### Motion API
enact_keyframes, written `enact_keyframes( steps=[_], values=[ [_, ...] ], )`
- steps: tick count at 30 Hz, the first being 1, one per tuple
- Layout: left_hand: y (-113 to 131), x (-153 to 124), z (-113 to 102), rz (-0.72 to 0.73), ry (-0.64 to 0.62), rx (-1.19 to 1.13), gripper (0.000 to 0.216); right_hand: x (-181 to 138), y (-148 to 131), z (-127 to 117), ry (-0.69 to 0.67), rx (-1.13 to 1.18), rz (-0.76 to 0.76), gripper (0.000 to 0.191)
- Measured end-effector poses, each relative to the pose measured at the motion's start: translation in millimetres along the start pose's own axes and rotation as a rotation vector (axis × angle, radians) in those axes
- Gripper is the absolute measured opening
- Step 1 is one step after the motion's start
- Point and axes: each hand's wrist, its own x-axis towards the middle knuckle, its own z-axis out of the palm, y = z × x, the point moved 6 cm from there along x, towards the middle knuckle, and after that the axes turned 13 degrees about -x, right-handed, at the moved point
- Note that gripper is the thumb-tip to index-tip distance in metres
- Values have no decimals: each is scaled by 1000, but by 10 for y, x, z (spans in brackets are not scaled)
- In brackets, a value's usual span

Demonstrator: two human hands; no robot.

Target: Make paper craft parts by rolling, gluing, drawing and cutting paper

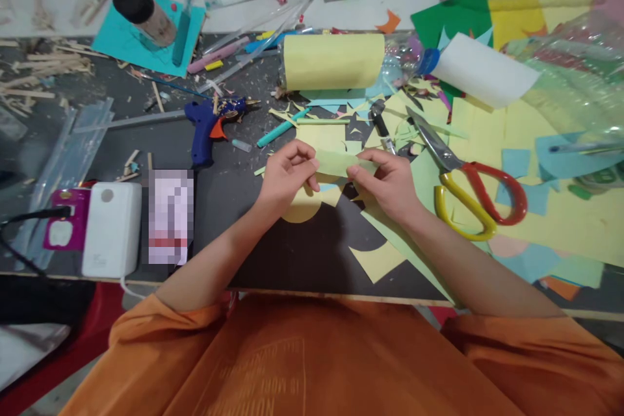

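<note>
A small strip of light green paper (pixel 334 164) is stretched level between my two hands, above the dark tabletop. My left hand (pixel 291 172) pinches its left end between thumb and fingers. At the other end, my right hand (pixel 385 181) grips the strip the same way. Below the strip lies a round piece of yellow paper (pixel 302 207), partly covered by my left hand. Scissors with one red and one yellow handle (pixel 494 198) rest open to the right of my right hand. A black-capped marker (pixel 381 125) lies just beyond the strip.
A blue hot glue gun (pixel 201 130) lies left of my hands. Behind them is a bottle wrapped in yellow paper (pixel 334 62). A white power bank (pixel 112 229) and a phone (pixel 168 218) sit near the front edge. Paper scraps (pixel 377 260) and plastic bottles (pixel 580 78) crowd the right side.
</note>
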Motion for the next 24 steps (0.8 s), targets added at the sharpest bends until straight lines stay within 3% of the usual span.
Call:
enact_keyframes(
  steps=[4,12,24],
  values=[
    [67,-25,-15,45,28,101,28,16,32,-10,-13,-25,4,23],
    [109,-2,-107,157,130,187,40,48,135,13,-16,265,50,39],
    [104,-15,-95,168,122,229,48,53,97,-44,53,231,19,41]
  ],
)
